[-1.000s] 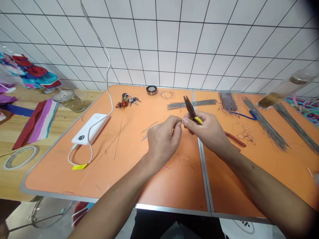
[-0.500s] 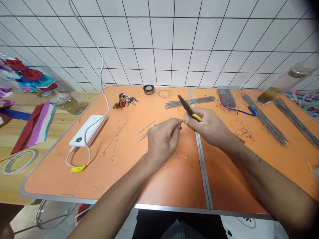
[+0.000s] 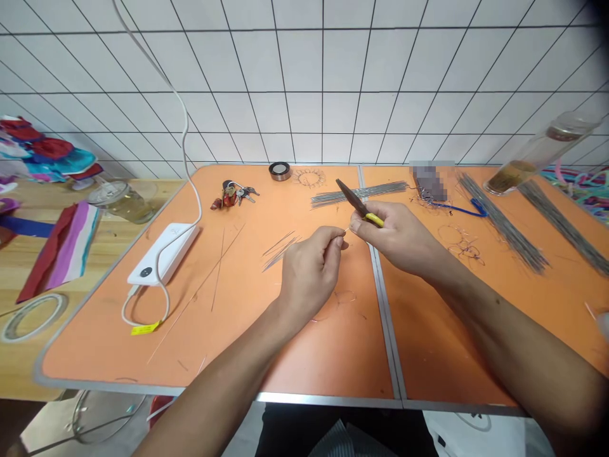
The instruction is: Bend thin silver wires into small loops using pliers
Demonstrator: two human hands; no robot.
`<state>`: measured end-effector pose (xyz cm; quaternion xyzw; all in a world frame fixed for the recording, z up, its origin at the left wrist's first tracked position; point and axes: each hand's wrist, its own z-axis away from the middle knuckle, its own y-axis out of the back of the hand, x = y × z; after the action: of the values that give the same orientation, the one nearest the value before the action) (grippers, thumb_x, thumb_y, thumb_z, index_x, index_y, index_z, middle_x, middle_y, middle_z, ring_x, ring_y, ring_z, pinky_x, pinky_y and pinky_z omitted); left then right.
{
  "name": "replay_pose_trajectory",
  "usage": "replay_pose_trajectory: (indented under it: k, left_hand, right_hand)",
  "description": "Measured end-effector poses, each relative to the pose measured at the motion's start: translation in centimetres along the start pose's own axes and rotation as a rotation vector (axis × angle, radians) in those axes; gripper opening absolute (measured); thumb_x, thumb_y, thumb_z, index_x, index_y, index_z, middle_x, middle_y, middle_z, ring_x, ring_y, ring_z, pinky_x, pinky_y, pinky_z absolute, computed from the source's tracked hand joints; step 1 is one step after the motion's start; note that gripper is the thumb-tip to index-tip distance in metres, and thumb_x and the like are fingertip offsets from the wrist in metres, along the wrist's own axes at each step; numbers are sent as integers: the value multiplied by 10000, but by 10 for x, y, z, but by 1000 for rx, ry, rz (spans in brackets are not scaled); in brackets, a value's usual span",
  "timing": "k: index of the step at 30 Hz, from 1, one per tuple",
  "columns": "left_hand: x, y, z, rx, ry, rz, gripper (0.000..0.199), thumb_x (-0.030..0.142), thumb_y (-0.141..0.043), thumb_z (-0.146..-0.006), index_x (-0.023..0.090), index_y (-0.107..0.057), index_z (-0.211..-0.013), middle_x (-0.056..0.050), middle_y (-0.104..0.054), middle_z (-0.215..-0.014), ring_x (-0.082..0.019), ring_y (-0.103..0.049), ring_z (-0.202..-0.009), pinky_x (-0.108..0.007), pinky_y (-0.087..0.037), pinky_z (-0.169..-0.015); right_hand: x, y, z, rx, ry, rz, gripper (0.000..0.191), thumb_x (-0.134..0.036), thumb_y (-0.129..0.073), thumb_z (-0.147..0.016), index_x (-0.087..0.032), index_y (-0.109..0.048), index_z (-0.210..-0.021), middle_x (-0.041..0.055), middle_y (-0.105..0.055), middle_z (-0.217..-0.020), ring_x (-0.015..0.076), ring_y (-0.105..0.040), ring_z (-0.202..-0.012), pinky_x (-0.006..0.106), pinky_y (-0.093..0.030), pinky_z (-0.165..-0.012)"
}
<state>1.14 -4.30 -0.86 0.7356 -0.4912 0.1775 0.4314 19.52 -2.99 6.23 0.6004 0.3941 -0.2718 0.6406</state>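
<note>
Left hand (image 3: 309,274): fingers and thumb pinched together, a fine wire (image 3: 347,231) just visible at the fingertips; too thin to follow far. Right hand (image 3: 399,238): closed around the yellow grip of a pair of pliers (image 3: 374,219), dark jaws together and pointing up and away. The hands are close but apart, with the pliers above and just beyond the pinched fingertips. The jaws do not appear to be on the wire.

Both hands are over the seam of the orange table (image 3: 85,355). Below them, faint wire loops (image 3: 335,304) lie on its surface, and a tangled cluster of loops (image 3: 464,244) sits to the right. A radiating wire piece (image 3: 309,178) lies near the far edge.

Stock on hand — a straight bundle (image 3: 359,194) beyond the pliers, two longer bundles (image 3: 499,222) at right, and loose strands (image 3: 280,249) left of the hands. By the look of the table, finished-looking shapes are few, and most wire remains straight.

Also present: power bank (image 3: 162,254) with cable, keys (image 3: 231,195), tape roll (image 3: 280,171), jar (image 3: 122,202), and a tall bottle (image 3: 542,152) — the last lying at the far right.
</note>
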Motion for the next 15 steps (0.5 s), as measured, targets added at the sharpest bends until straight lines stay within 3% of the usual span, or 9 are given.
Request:
replay_pose_trajectory:
  k: [5, 11, 15]
  left_hand:
    - [5, 0, -1, -69, 181, 120, 137, 191, -580, -1052, 207, -712, -1018, -12, -864, -902, -78, -430, -442, -264, -382, -509]
    - [3, -1, -1, -43, 252, 196, 111, 197, -596, -1030, 220, -697, -991, -14, -853, -891, -82, -409, -442, -270, -349, -501]
    - [3, -1, -2, -29, 227, 171, 106, 195, -598, -1026, 221, -695, -991, -9, -851, -884, -79, -404, -435, -270, -348, -502]
  right_hand:
    - [1, 0, -1, 22, 58, -27, 255, -339, -620, -1002, -228, -524, -794, -51, -410, -722, 128, -354, -654, 322, -272, -606]
    - [3, -1, -1, 54, 35, -70, 224, -381, -618, -1021, -220, -604, -865, -33, -528, -730, 148, -461, -681, 325, -341, -653]
    - [3, -4, -2, 49, 38, -59, 227, -389, -647, -990, -222, -611, -841, -38, -511, -718, 144, -439, -669, 324, -328, -637]
